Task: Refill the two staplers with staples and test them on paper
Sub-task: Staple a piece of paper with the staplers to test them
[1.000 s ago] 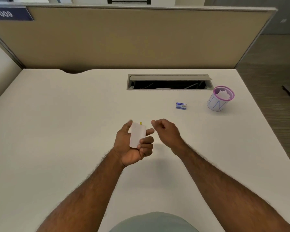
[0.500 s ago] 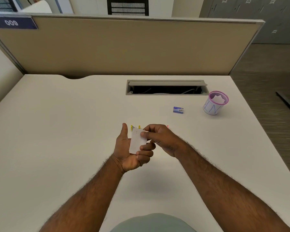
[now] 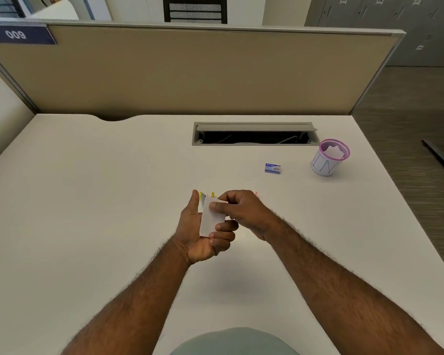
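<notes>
R hand (image 3: 244,211), apart from the small white paper slip (image 3: 212,219) 1 s ago, now pinches its top edge btwn thumb & forefinger; L hand (image 3: 203,231) grip same w/ thumb raised straighter.

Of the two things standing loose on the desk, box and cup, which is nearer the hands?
The small blue staple box; it lies just beyond the right hand, while the pink-rimmed mesh cup stands farther right near the desk's edge.

Matt white paper slip (image 3: 210,217), smooth. Smooth, matt off-white desk top (image 3: 87,201). Glossy printed cardboard staple box (image 3: 272,168). Pink-rimmed mesh cup (image 3: 330,157), paper inside. Cloth-like tan partition panel (image 3: 190,73), matt.
</notes>
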`<state>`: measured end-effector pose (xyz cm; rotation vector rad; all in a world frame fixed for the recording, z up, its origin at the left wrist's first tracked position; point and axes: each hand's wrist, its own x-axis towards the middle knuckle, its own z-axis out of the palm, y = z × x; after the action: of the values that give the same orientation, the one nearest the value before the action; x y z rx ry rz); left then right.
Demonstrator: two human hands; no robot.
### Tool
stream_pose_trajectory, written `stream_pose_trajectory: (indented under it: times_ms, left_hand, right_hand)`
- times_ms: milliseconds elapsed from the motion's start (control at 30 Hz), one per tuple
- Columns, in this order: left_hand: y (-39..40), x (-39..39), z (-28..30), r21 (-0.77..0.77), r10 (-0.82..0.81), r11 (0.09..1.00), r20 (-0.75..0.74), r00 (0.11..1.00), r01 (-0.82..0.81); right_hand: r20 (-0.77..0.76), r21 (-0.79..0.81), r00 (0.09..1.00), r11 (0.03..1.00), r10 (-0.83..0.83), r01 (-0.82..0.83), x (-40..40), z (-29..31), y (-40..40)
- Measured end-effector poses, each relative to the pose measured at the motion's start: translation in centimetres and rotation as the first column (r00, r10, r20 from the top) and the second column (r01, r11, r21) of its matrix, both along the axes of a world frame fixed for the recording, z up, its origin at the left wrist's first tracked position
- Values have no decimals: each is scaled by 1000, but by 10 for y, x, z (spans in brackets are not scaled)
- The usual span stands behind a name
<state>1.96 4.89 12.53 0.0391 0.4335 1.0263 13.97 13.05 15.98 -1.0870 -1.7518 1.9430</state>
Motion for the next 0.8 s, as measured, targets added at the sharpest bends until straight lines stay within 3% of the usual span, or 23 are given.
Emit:
stream_pose_trajectory:
  times_ms: [200,400,567,667,800]
  left_hand:
    - [1,1,0,-32,-33,999,-43,999,32]
    - [2,1,-3,-36,-44,998,-36,998,43]
    - [12,3,-1,-102,13,994,-246,969,-39]
    - [18,6,-1,-108,148,967,-492,858,-229]
    - [23,5,-3,-8,250,919,-761,599,-394]
  right_hand:
    - [23,4,1000,1000,2,-2,-2,-5,0]
    - [-54,-9,998,1000,26,-26,5,-11,5]
    - [-47,-48,999,999,-4,2,4,-22,7]
    - [-31,-90,998,995,-53,50,5,-31,9]
    - [11,-168,982,968,-186,185,4,-35,10]
